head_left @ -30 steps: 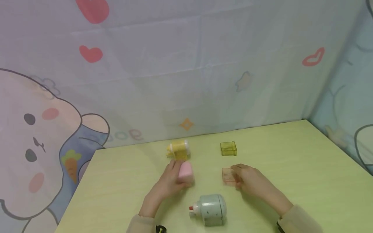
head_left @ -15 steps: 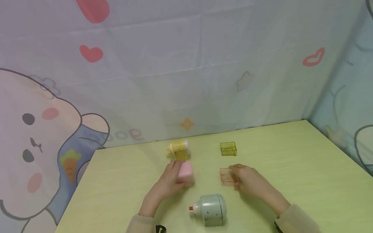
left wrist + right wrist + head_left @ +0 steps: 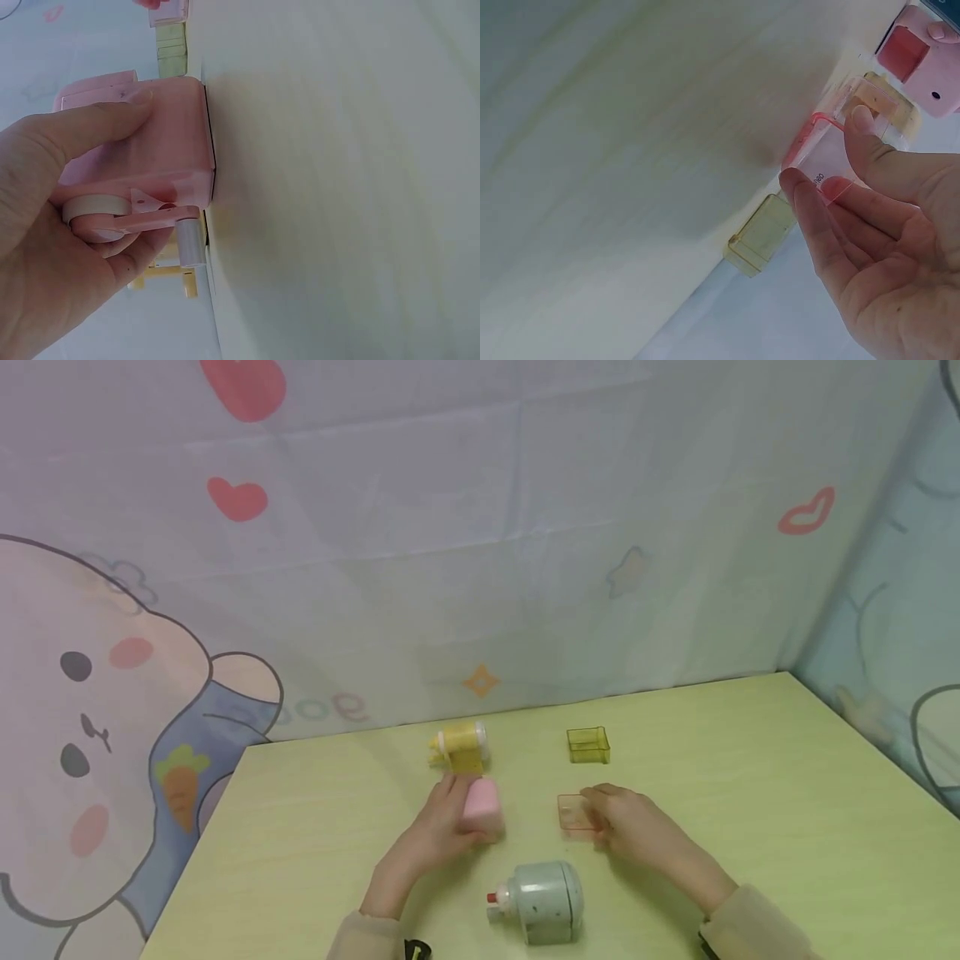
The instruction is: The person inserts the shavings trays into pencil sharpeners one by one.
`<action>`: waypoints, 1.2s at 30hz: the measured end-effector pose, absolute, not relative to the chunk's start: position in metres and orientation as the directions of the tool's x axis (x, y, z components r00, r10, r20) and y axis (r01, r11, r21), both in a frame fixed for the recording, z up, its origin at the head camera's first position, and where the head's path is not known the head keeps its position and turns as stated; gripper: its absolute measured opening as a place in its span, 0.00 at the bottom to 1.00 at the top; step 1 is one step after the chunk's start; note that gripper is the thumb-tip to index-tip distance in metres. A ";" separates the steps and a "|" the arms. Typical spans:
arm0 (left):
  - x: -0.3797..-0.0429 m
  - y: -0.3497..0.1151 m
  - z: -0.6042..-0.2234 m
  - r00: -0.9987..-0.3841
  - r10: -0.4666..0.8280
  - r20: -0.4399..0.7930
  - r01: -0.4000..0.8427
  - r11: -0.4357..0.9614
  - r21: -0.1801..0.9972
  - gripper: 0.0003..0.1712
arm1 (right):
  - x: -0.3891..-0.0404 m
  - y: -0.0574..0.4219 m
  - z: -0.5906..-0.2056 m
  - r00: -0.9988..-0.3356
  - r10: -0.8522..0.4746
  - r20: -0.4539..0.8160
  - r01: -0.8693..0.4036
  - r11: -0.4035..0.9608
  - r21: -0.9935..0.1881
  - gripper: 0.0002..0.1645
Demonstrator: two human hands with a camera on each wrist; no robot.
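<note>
yellowish table (image 3: 750, 777): left hand (image 3: 435, 832) grips pink crank device (image 3: 169, 142), right hand (image 3: 637, 827) pinches see-through container (image 3: 573, 812).

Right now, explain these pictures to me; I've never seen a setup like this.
There is no robot here: a person works barehanded. The wide picture comes from a camera worn on the head, and each close-up from one worn on a wrist. The left hand grips a pink machine with a crank, perhaps a pencil sharpener; the right hand pinches a see-through pink box. On the table, a green machine sits nearer the person, with a yellow machine and a see-through yellow box farther back.
</note>
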State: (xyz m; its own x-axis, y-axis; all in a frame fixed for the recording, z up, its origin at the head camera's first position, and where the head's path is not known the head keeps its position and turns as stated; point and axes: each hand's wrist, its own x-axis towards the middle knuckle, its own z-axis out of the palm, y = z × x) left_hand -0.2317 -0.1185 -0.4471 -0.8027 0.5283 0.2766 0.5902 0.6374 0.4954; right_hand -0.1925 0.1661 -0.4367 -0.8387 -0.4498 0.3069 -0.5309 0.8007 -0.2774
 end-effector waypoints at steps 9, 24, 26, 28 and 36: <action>-0.232 -0.112 -0.445 -0.786 0.549 0.285 0.610 0.614 0.501 0.40 | -0.193 0.164 -0.438 -0.830 -0.468 0.304 -0.548 0.788 -0.281 0.30; -0.234 -0.105 -0.448 -0.772 0.565 0.291 0.628 0.607 0.488 0.40 | -0.194 0.159 -0.434 -0.825 -0.476 0.304 -0.555 0.784 -0.279 0.31; -0.234 -0.104 -0.448 -0.771 0.567 0.289 0.629 0.609 0.482 0.41 | -0.194 0.159 -0.434 -0.821 -0.480 0.310 -0.561 0.782 -0.273 0.32; -0.233 -0.103 -0.448 -0.772 0.568 0.287 0.629 0.613 0.478 0.41 | -0.194 0.159 -0.435 -0.818 -0.483 0.313 -0.564 0.780 -0.270 0.32; -0.231 -0.097 -0.445 -0.790 0.565 0.239 0.598 0.620 0.509 0.41 | -0.194 0.160 -0.434 -0.803 -0.496 0.330 -0.582 0.770 -0.260 0.32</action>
State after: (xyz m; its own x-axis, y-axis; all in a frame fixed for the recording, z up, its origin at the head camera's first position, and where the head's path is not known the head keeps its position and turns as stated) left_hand -0.2311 -0.0968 -0.4446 -0.7896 0.5650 0.2395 0.5977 0.6196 0.5089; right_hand -0.1941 0.1601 -0.4344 -0.8034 -0.4956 0.3300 -0.5822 0.7702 -0.2604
